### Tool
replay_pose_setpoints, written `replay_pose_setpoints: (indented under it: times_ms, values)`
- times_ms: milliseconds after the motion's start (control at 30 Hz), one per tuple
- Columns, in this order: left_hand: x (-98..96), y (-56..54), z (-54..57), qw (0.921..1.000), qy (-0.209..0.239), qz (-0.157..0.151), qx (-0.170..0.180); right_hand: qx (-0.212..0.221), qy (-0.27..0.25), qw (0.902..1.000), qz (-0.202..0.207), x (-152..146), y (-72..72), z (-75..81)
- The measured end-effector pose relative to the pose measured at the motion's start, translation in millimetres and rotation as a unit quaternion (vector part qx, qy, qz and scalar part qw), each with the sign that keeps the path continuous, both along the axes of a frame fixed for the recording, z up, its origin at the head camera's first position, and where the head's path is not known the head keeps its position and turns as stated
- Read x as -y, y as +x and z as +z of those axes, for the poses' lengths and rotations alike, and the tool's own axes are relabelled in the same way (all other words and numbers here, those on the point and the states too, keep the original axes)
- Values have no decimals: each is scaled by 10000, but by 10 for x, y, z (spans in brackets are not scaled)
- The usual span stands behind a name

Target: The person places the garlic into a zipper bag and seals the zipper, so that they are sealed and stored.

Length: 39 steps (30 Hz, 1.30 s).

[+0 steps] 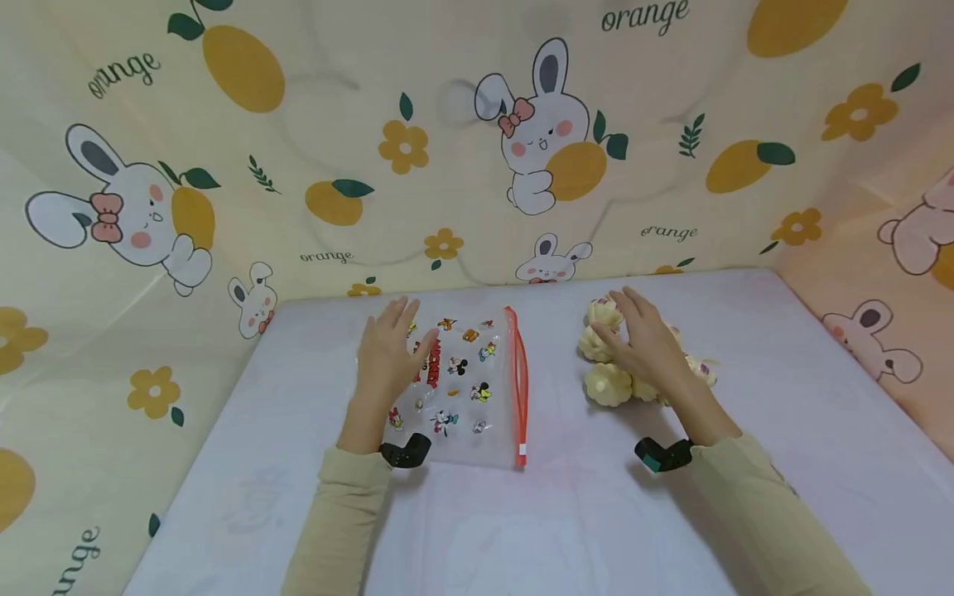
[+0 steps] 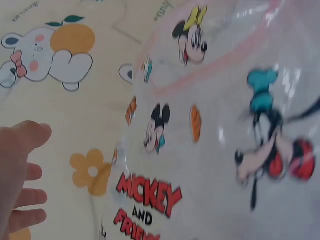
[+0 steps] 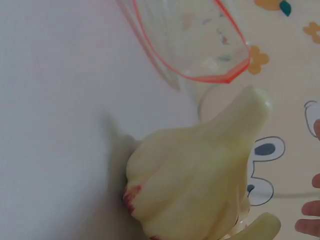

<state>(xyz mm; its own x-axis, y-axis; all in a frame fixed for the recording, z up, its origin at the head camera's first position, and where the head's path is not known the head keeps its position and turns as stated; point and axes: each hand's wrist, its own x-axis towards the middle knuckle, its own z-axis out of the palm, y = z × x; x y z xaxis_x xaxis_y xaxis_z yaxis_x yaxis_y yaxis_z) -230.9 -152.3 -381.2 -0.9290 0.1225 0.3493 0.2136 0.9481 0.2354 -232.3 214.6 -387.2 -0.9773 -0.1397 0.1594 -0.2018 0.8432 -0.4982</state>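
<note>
A clear zip bag [image 1: 465,414] printed with cartoon figures lies on the table, its red zip edge [image 1: 519,389] facing right and parted into a loop. My left hand [image 1: 387,352] is over the bag's left part, fingers spread and holding nothing. Several garlic bulbs [image 1: 608,385] sit in a cluster to the right of the bag. Above them is my right hand [image 1: 648,343], its fingers extended and nothing in its grasp. Close up in the right wrist view stands one garlic bulb [image 3: 185,175] with a purple-tinged base; the bag's open red mouth [image 3: 215,78] shows behind it.
The white table [image 1: 477,530] meets a cream backdrop [image 1: 462,207] printed with rabbits and oranges at its back and sides. A black wrist camera [image 1: 406,451] is on the left wrist, another wrist camera [image 1: 663,455] on the right.
</note>
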Motion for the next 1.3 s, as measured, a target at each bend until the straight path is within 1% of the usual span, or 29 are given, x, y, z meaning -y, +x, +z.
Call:
replay_pose_setpoints:
  times_ms: [133,300,400,533,633,700,900,967,1133,1200,1300]
  values:
    - [-80,63,-1,9996,191,-148,-150,12,-184,9998,40,-12,67,-17]
    - [-160,109,-27,9984,331,-342,-313,-73,-229,9997,30,-39,106,-53]
    - [-197,127,-47,9969,524,-513,-288,-108,-272,9996,25,-52,113,-70]
    - [-262,150,-99,9933,849,-738,-263,-142,-367,9992,32,-57,140,-78]
    - [-323,176,-129,9912,983,-844,-273,-125,-438,9989,57,-46,171,-64]
    - [-367,205,-125,9897,1064,-935,-228,-85,-451,9989,90,-37,192,-53]
    - [-491,268,-134,9866,1227,-1058,198,71,-465,9988,160,-22,235,-49]
    - [-530,283,-143,9859,1218,-1124,239,37,-479,9987,172,-18,242,-58]
    - [-638,319,-185,9849,1113,-1316,177,-141,-540,9981,276,-2,266,-77]
    - [-688,332,-212,9833,1180,-1369,203,-187,-583,9976,338,-1,283,-81]
    - [-774,352,-251,9807,1380,-1350,306,-229,-613,9970,405,-2,307,-83]
